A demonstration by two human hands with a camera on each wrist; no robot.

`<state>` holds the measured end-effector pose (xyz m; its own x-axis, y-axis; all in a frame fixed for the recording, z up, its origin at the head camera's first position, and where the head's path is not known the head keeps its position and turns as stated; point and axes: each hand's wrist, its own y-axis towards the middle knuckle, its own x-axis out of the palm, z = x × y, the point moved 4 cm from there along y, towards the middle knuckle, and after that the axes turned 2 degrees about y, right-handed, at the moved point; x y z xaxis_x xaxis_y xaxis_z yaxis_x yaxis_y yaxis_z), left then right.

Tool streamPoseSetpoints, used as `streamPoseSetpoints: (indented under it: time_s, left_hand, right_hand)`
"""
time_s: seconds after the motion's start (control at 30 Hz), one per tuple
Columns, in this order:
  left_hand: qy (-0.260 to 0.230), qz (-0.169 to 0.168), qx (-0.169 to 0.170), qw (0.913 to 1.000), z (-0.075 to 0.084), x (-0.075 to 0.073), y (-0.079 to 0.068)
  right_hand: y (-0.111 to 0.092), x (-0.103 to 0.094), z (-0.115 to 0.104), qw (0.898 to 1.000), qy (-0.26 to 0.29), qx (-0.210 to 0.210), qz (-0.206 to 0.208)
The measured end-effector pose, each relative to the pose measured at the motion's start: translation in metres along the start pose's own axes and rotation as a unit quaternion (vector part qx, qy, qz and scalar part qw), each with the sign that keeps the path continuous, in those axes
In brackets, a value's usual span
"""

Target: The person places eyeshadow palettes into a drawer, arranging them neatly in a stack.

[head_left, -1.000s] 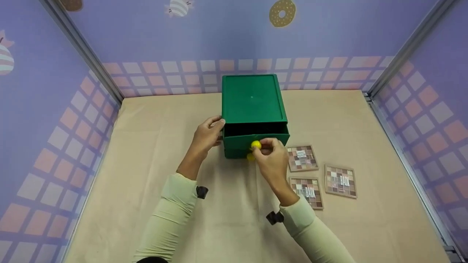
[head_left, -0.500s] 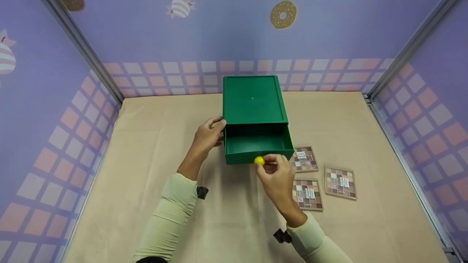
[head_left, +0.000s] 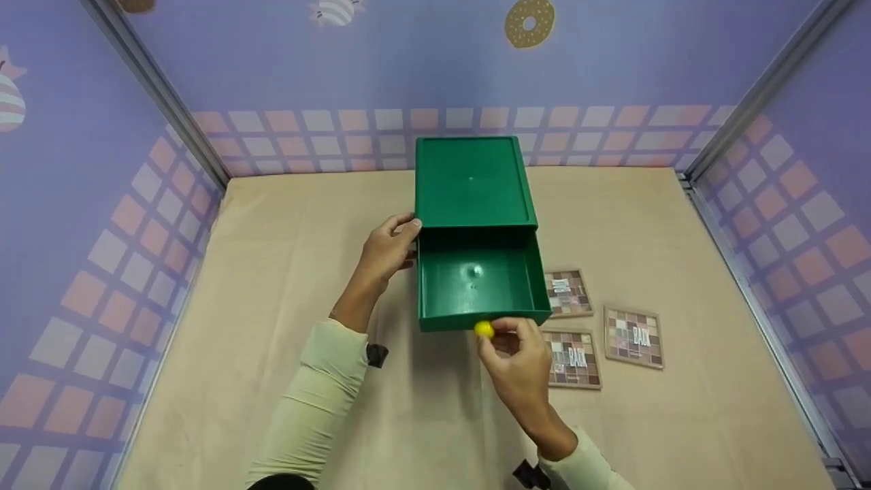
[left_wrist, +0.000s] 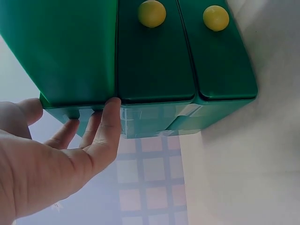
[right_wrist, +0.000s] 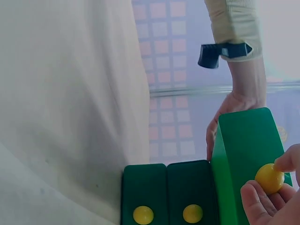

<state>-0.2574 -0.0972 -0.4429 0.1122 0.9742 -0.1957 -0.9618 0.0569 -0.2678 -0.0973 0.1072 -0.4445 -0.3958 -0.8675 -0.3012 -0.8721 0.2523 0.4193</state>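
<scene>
A green drawer cabinet [head_left: 473, 180] stands by the back wall. Its top drawer [head_left: 476, 279] is pulled well out, with nothing visible inside. My right hand [head_left: 520, 361] pinches that drawer's round yellow knob [head_left: 484, 330] between thumb and fingers; the right wrist view shows the knob up close. At the cabinet's left side, my left hand [head_left: 386, 248] rests its fairly straight fingers against the side wall, thumb near the top front corner. Two lower drawers stay closed, each with a yellow knob [left_wrist: 152, 13], as the left wrist view shows.
Three flat palettes lie on the table to the right: a far one [head_left: 570, 292], a near one [head_left: 575, 358] partly behind my right hand, and one further right [head_left: 633, 337]. Patterned panels [head_left: 449, 68] enclose the beige-covered table [head_left: 292, 224] at the back and sides.
My right hand has drawn the top drawer toward me by its knob, from slightly out to well out, uncovering its inside. My left hand has stayed at the cabinet's side.
</scene>
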Motion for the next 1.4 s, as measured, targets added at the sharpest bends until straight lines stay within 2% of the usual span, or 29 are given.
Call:
streamPoseSetpoints:
  time_s: [0.17, 0.3, 0.43, 0.5, 0.63, 0.7, 0.77, 0.87, 0.97, 1.07, 1.17, 1.27, 1.4]
  left_hand:
    - [0.008, 0.004, 0.003, 1.0000, 0.000, 0.001, 0.002]
    - [0.011, 0.002, 0.001, 0.9999, 0.000, 0.001, 0.002]
    - [0.010, 0.002, 0.001, 0.9999, -0.001, 0.001, 0.002]
    - [0.008, -0.001, 0.003, 1.0000, -0.001, 0.000, 0.002]
    - [0.008, -0.004, 0.006, 0.9999, -0.001, -0.001, 0.001]
    - [0.008, -0.002, 0.007, 0.9999, -0.001, -0.002, 0.001]
    - [0.007, -0.002, 0.006, 1.0000, -0.001, -0.003, 0.001]
    - [0.006, -0.002, 0.003, 1.0000, -0.001, -0.003, 0.001]
    - [0.003, -0.003, 0.002, 1.0000, -0.002, -0.003, 0.001]
    - [0.003, -0.004, 0.004, 1.0000, -0.002, -0.002, 0.001]
    - [0.002, -0.005, 0.003, 1.0000, -0.001, -0.001, 0.001]
    - [0.003, -0.004, 0.001, 1.0000, -0.001, -0.001, 0.001]
    - [0.003, -0.003, 0.001, 1.0000, -0.001, -0.001, 0.001]
  right_hand:
    - [-0.001, -0.001, -0.001, 1.000, 0.005, -0.009, -0.005]
    - [0.000, -0.007, 0.005, 0.999, -0.005, -0.034, 0.003]
    - [0.004, -0.019, 0.027, 0.997, -0.016, -0.068, 0.042]
    - [0.009, -0.029, 0.041, 0.995, -0.023, -0.067, 0.069]
    - [0.021, -0.051, 0.068, 0.994, -0.038, -0.019, 0.097]
    - [0.026, -0.059, 0.081, 0.994, -0.064, 0.020, 0.082]
    - [0.029, -0.065, 0.096, 0.992, -0.104, 0.061, 0.048]
    - [0.031, -0.071, 0.118, 0.975, -0.183, 0.119, -0.033]
    - [0.026, -0.073, 0.137, 0.948, -0.253, 0.158, -0.113]
    - [0.018, -0.074, 0.150, 0.918, -0.310, 0.178, -0.169]
    - [0.010, -0.074, 0.158, 0.892, -0.354, 0.183, -0.214]
    - [0.001, -0.073, 0.164, 0.870, -0.384, 0.188, -0.247]
    - [-0.007, -0.071, 0.170, 0.849, -0.415, 0.192, -0.266]
